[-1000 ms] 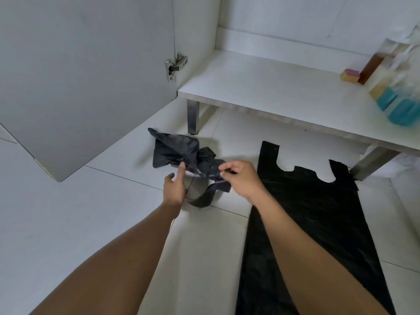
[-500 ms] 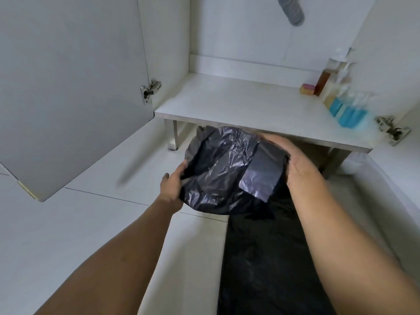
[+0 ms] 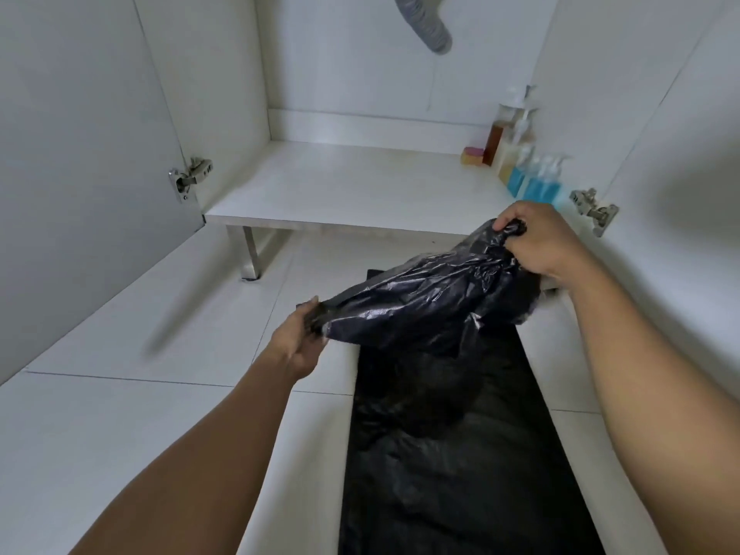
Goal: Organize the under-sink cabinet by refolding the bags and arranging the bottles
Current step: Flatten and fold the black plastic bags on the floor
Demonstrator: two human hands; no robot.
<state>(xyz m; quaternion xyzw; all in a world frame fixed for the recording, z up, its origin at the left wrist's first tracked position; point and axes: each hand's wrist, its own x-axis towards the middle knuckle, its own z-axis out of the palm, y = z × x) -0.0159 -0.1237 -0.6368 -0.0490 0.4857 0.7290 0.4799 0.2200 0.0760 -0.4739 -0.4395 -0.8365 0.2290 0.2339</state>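
Note:
I hold a crumpled black plastic bag (image 3: 424,302) stretched in the air between both hands. My left hand (image 3: 298,340) grips its lower left end, and my right hand (image 3: 536,238) grips its upper right end, higher and farther away. Beneath it a second black bag (image 3: 448,454) lies flat on the white floor tiles, running toward me. Several pump bottles (image 3: 524,170), amber, yellow and blue, stand in a row along the right wall on the white cabinet shelf (image 3: 352,186).
A small yellow and pink sponge (image 3: 472,156) sits beside the bottles. A grey corrugated drain hose (image 3: 424,22) hangs at the top. The cabinet door (image 3: 80,146) stands open on the left, with hinges (image 3: 190,178) on both sides. A metal leg (image 3: 250,252) supports the shelf.
The bag was picked up off the floor, bunched between both hands, and is now pulled out lengthwise. My right hand rose up and right; my left hand dropped lower.

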